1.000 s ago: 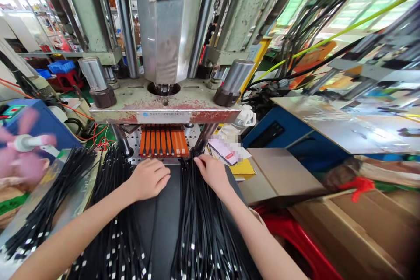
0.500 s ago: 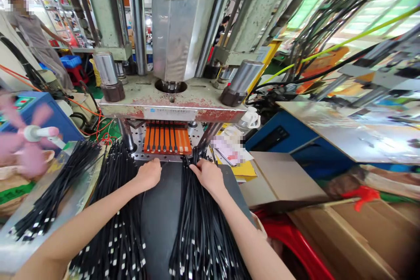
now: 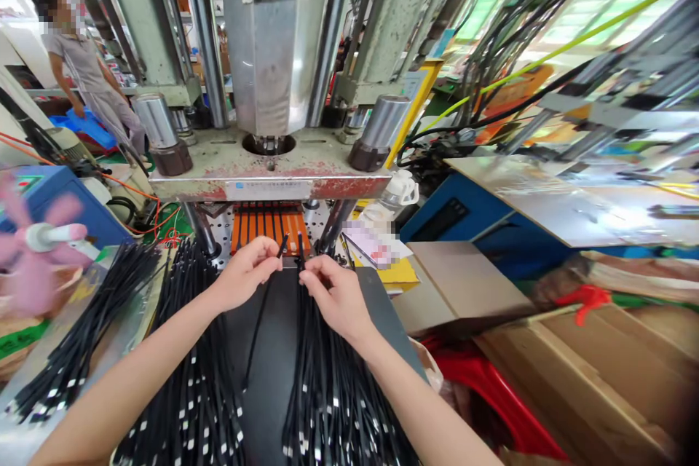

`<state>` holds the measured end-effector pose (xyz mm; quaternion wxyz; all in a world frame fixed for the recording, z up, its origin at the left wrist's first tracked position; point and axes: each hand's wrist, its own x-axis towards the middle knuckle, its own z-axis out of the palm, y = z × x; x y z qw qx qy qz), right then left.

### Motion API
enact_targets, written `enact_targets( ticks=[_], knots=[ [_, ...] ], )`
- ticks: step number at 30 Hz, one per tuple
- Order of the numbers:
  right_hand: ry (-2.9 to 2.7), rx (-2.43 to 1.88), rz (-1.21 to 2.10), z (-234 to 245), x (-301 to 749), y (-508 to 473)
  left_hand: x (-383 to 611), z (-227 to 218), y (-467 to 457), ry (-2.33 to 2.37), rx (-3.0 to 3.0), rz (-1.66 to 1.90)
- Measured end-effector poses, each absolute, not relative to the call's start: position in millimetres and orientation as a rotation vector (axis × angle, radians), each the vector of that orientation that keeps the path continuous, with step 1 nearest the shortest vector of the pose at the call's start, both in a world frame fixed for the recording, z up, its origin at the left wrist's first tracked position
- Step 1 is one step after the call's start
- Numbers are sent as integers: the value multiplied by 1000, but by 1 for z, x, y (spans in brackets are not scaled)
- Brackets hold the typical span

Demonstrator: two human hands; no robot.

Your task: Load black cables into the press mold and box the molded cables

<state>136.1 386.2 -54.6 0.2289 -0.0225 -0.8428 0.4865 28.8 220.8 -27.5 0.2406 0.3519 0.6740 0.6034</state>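
My left hand [image 3: 247,275] is pinched round one black cable [image 3: 256,328] lifted near the orange mould tray [image 3: 269,228] under the press [image 3: 270,175]. My right hand [image 3: 333,296] pinches the tip of another black cable from the right-hand bundle [image 3: 333,386]. Both hands meet just in front of the tray, above a dark mat [image 3: 270,371]. A second bundle of black cables [image 3: 191,378] lies under my left forearm.
A third heap of black cables [image 3: 81,335] lies far left beside a pink fan [image 3: 38,244]. A person [image 3: 90,84] stands at the back left. Cardboard boxes [image 3: 590,371], a red stool [image 3: 491,400] and a blue cabinet [image 3: 464,211] are on the right.
Both hands rose from lying on the bundles and closed into pinches, each lifting one cable end toward the orange tray. The person at the back left came into view.
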Motion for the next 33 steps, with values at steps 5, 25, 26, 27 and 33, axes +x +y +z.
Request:
enact_targets(
  ticks=[5,25,26,27,33],
  knots=[
    [-2105,-24,1604,-33,126,367,32,-6,231,1870,1210,1579],
    [-2465,-157,1012,-74,48,426,1,36,282,2246,1967,1783],
    [-2462,-197,998,-72,38,431,1,27,281,2291,1902,1776],
    [-2469,-223,992,-71,30,435,0,14,280,2371,1809,1732],
    [-2518,-263,1007,-68,13,440,-5,-56,260,2500,2014,501]
  ],
)
